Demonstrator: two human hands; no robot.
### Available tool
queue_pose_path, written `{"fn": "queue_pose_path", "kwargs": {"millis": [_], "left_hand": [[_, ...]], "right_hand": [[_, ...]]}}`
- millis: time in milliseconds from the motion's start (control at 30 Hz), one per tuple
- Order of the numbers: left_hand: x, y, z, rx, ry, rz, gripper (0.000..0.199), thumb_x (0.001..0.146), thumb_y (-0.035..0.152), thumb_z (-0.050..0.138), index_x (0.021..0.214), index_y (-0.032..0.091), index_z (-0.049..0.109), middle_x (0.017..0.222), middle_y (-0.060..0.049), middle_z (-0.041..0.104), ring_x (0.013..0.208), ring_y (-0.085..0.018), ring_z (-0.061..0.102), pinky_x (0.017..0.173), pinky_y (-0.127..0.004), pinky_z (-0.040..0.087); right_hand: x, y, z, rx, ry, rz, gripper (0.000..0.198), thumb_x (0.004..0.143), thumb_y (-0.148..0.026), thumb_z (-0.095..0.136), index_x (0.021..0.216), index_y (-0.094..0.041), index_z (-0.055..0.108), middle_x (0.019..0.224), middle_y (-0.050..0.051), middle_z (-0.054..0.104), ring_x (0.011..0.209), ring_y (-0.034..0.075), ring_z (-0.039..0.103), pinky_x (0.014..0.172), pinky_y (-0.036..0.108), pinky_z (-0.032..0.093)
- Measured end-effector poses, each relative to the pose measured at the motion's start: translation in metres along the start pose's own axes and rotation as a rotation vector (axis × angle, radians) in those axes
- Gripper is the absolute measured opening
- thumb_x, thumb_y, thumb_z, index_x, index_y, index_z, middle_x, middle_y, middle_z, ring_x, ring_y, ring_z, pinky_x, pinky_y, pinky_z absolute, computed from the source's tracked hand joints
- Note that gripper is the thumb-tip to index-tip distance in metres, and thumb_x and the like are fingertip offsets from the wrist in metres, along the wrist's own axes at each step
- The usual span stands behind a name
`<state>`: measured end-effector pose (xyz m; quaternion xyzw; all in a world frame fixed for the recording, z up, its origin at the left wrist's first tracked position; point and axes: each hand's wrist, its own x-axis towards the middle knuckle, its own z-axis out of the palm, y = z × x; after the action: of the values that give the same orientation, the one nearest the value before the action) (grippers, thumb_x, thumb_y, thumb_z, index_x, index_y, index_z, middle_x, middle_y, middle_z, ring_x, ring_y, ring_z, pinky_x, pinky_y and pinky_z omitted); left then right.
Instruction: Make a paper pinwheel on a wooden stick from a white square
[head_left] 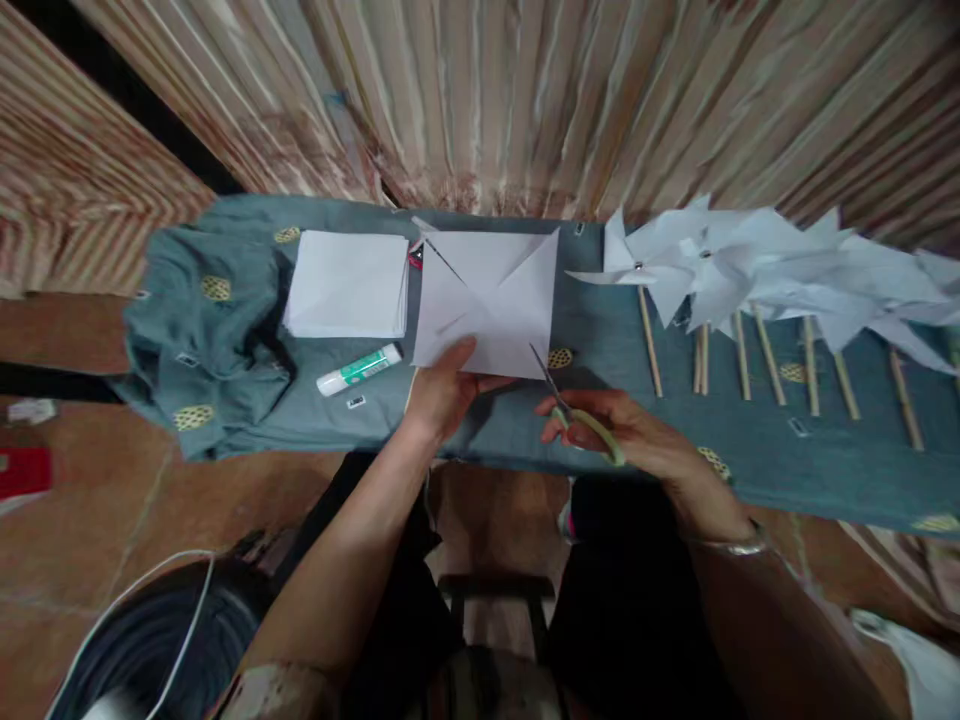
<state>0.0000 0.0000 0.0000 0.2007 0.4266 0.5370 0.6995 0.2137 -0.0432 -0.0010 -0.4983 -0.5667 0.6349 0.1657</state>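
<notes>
My left hand (444, 388) grips the near edge of a white square paper sheet (487, 295) with diagonal creases, held above the teal cloth. My right hand (637, 440) holds green-handled scissors (577, 415); their blades point up and left at the sheet's near right corner. A stack of white paper squares (349, 283) lies left of the sheet. In front of that stack lies a white and green glue stick (360, 369).
A teal cloth (750, 440) covers the table and bunches up at the left end (202, 340). Several finished white paper pinwheels (750, 265) on wooden sticks (649, 340) lie in a row at the right. Striped curtain hangs behind. Tiled floor and a cable lie below.
</notes>
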Motion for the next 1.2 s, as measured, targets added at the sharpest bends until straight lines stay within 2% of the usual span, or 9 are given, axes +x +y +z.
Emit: {"fn": "queue_pose_path", "kwargs": {"millis": [133,300,467,633,800,967,1100,1200], "left_hand": [[0.0011,-0.0018,-0.0015,0.018,-0.008,-0.005,0.037,0.084,0.015,0.060,0.121,0.020,0.059,0.093,-0.005,0.070,0.095,-0.025,0.070,0.079,-0.046,0.063],[0.0014,-0.0017,-0.0018,0.042,-0.010,-0.016,0.042,0.083,0.017,0.061,0.125,0.020,0.058,0.095,-0.006,0.071,0.094,-0.025,0.071,0.076,-0.041,0.064],[0.0015,-0.0020,-0.0026,0.060,-0.026,-0.014,0.048,0.081,0.020,0.066,0.128,0.020,0.056,0.103,-0.007,0.072,0.096,-0.025,0.072,0.079,-0.041,0.063],[0.0025,-0.0032,-0.0038,0.067,-0.016,-0.024,0.044,0.081,0.022,0.067,0.124,0.020,0.059,0.105,-0.008,0.072,0.100,-0.029,0.071,0.081,-0.045,0.063],[0.0032,-0.0043,-0.0043,0.090,-0.009,-0.004,0.042,0.078,0.022,0.066,0.120,0.022,0.061,0.112,-0.008,0.071,0.104,-0.029,0.069,0.080,-0.043,0.062],[0.0038,-0.0057,-0.0052,0.099,0.000,0.048,0.040,0.072,0.022,0.069,0.112,0.023,0.066,0.111,-0.006,0.072,0.115,-0.030,0.064,0.087,-0.042,0.059],[0.0039,-0.0080,-0.0068,0.180,0.013,0.045,0.045,0.062,0.021,0.075,0.106,0.022,0.069,0.104,-0.006,0.074,0.105,-0.028,0.067,0.086,-0.040,0.057],[0.0039,-0.0097,-0.0082,0.261,0.021,0.073,0.048,0.057,0.023,0.079,0.104,0.018,0.070,0.096,-0.006,0.074,0.099,-0.025,0.067,0.092,-0.039,0.053]], "right_hand": [[0.0001,0.0004,-0.0006,-0.011,-0.008,-0.021,0.055,0.076,-0.058,0.069,0.110,-0.014,0.066,0.088,0.008,0.072,0.075,0.020,0.062,0.069,0.034,0.046],[0.0000,0.0012,-0.0011,-0.003,-0.013,-0.026,0.052,0.079,-0.057,0.069,0.111,-0.015,0.066,0.088,0.007,0.072,0.075,0.019,0.062,0.070,0.034,0.047],[-0.0004,0.0007,-0.0007,0.017,-0.006,-0.004,0.056,0.075,-0.058,0.072,0.110,-0.014,0.066,0.086,0.006,0.071,0.073,0.018,0.060,0.069,0.032,0.045],[-0.0007,-0.0013,0.0004,0.030,0.002,0.014,0.062,0.070,-0.064,0.073,0.107,-0.015,0.067,0.083,0.006,0.070,0.070,0.017,0.057,0.065,0.031,0.042],[-0.0017,-0.0020,-0.0002,0.030,0.009,0.024,0.065,0.070,-0.067,0.073,0.108,-0.015,0.068,0.082,0.005,0.068,0.067,0.016,0.054,0.062,0.030,0.040],[-0.0024,-0.0016,-0.0009,0.035,0.002,0.024,0.066,0.069,-0.067,0.073,0.109,-0.014,0.068,0.081,0.005,0.068,0.068,0.016,0.055,0.062,0.030,0.040],[-0.0021,-0.0026,-0.0005,0.043,0.010,0.036,0.069,0.066,-0.069,0.075,0.108,-0.015,0.068,0.078,0.003,0.067,0.068,0.015,0.054,0.061,0.028,0.039],[-0.0021,-0.0040,0.0001,0.055,0.011,0.059,0.072,0.063,-0.068,0.077,0.107,-0.013,0.068,0.076,0.003,0.065,0.066,0.014,0.051,0.059,0.027,0.036]]}}
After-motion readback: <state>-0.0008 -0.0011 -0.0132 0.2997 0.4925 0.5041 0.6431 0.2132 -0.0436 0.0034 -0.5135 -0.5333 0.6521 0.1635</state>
